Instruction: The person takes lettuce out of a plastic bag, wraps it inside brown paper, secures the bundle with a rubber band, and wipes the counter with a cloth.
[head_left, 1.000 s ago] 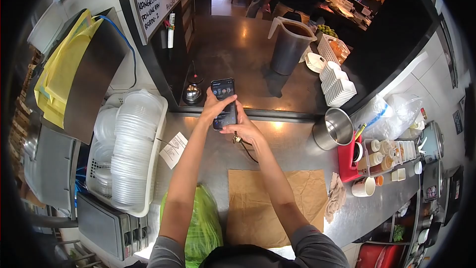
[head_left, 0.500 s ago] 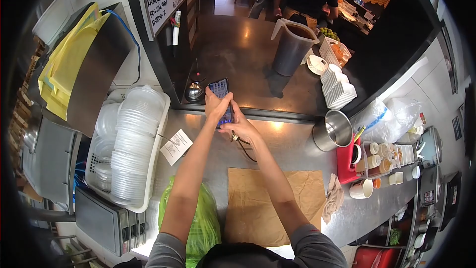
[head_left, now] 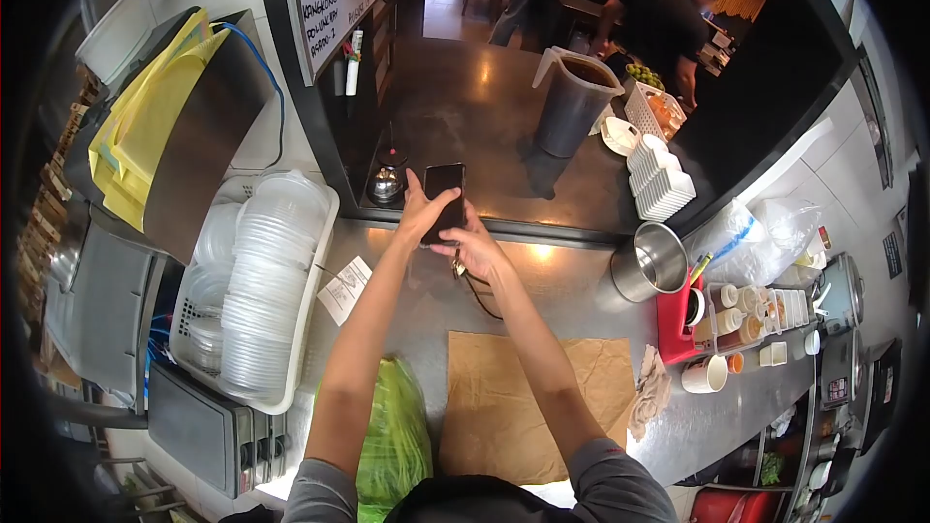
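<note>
A smartphone (head_left: 445, 181) with a dark screen is held upright above the counter's edge. My left hand (head_left: 420, 217) grips its left side, with the thumb over the screen. My right hand (head_left: 475, 248) is closed around the lower right side, its thumb across the bottom of the screen. A dark cord (head_left: 481, 302) with a small metal piece hangs just below my right hand. To the left of my forearms lies a printed paper slip (head_left: 345, 292). A sheet of brown paper (head_left: 538, 407) lies under my right forearm, beside a green plastic bag (head_left: 395, 436).
A basket (head_left: 291, 383) of clear plastic containers stands at left. On the dark ledge are a call bell (head_left: 387, 184) and a pitcher (head_left: 575, 107). A steel pot (head_left: 649, 263), red holder (head_left: 677, 320) and cloth (head_left: 650, 392) are at right. A co-worker (head_left: 664, 19) bends beyond the ledge.
The phone's lit screen has gone dark, and its tilt has straightened slightly. Both hands still hold it. Beyond the ledge, the co-worker has shifted right. The view has moved a little.
</note>
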